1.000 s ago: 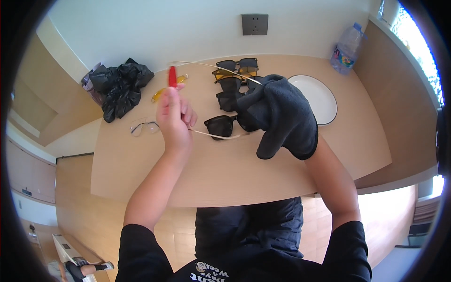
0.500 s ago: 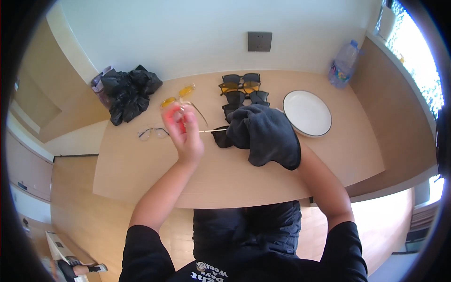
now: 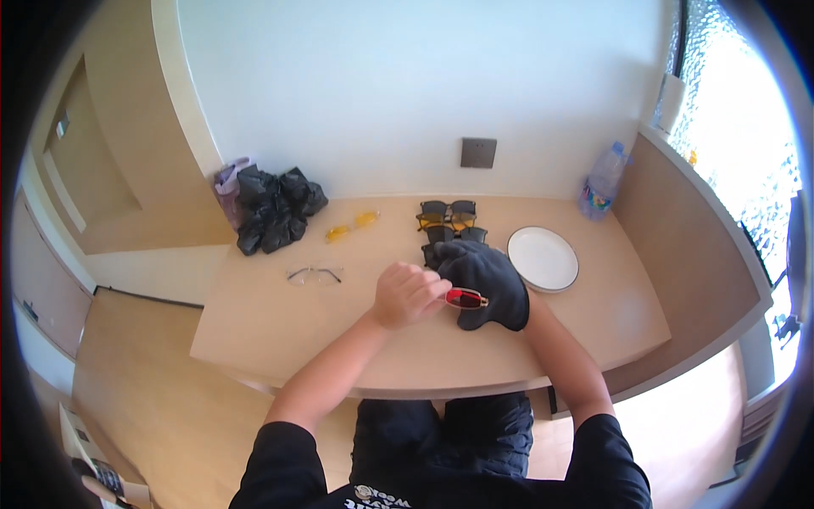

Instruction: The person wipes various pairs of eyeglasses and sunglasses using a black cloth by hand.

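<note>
My left hand point(image 3: 407, 295) is closed on a pair of thin gold-rimmed sunglasses point(image 3: 465, 299), with one red-tinted lens showing. That lens lies in front of a dark grey cloth point(image 3: 496, 293). The cloth drapes over my right hand, hiding its fingers; only the right wrist and forearm point(image 3: 553, 338) come out below it. Just beyond the cloth, dark sunglasses point(image 3: 435, 207) and amber-lensed glasses point(image 3: 462, 220) lie in a column with other dark pairs, partly covered by the cloth.
Clear eyeglasses point(image 3: 327, 271) and yellow-lensed glasses point(image 3: 367, 219) lie left of my hands. A black plastic bag point(image 3: 275, 208) sits at the back left. Right of the cloth is a white plate point(image 3: 543, 259), with a plastic bottle point(image 3: 603, 182) behind it near the side panel point(image 3: 678, 225).
My left hand has moved right with the red-lensed sunglasses, bringing them to the cloth. The view has tilted up, showing more wall. My right hand stays under the cloth.
</note>
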`<state>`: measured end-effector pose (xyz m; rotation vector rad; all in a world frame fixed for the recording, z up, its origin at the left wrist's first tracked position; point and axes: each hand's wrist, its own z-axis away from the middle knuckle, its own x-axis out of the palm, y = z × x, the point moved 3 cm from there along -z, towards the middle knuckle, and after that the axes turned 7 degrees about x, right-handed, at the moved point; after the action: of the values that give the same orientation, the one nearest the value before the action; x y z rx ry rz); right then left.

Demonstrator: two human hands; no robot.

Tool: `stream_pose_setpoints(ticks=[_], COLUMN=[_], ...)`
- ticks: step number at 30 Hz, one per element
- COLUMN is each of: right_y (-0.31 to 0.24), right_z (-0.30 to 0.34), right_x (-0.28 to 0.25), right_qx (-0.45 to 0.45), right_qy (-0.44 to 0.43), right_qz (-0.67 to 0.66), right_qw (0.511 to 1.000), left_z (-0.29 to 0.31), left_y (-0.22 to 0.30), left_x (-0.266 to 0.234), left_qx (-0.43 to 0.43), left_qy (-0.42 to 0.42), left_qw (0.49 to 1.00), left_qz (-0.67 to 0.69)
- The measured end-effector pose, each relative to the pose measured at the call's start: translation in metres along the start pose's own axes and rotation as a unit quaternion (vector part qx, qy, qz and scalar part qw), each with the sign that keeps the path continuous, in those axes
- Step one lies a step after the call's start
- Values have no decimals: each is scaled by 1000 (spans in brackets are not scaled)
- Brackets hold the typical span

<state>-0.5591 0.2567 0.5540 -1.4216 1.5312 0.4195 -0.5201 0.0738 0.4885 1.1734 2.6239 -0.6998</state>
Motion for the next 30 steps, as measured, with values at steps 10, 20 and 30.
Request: stream_pose_setpoints(ticks=[10,20,30], right_y=[0,15,7], right_z=[8,12,14], right_x=[-9,3,5], right_qx=[-51,25,7], right_qy=[49,13,30], right_qz=[-22,60,70], right_qw=[997,998,997], left_z=[-4,-4,1], left_y=[0,-3,5], left_x=[5,19,19], left_qx=[-7,-40,-67], left_qy=[-24,-7,-10], left_qw=[999,999,998], left_qz=[-30,-21,-11])
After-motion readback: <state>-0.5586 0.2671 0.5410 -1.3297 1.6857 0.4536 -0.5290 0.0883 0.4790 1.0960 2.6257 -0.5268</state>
